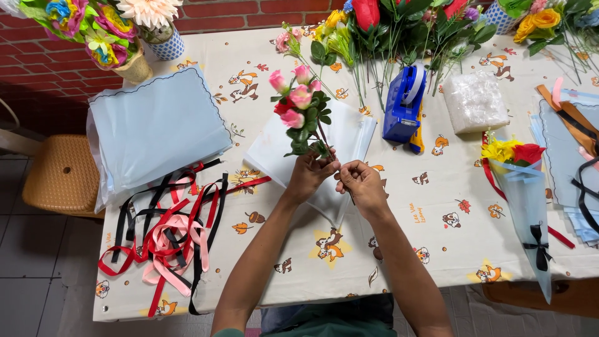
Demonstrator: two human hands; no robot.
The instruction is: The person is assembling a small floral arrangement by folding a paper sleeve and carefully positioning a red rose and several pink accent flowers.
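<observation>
My left hand (pixel 310 173) grips the stems of a small bunch of pink and red artificial roses (pixel 297 107) with green leaves, holding it upright over a clear plastic wrapping sheet (pixel 352 134). My right hand (pixel 360 182) pinches the lower end of the stems just right of the left hand; the two hands nearly touch. The stem ends are mostly hidden by my fingers.
A blue tape dispenser (pixel 404 103) stands behind the sheet. Loose red, pink and black ribbons (pixel 167 231) lie at left below a stack of pale blue sheets (pixel 156 128). A finished cone bouquet (pixel 523 187) lies right. More artificial flowers (pixel 399 25) line the back. A wicker stool (pixel 62 175) stands left of the table.
</observation>
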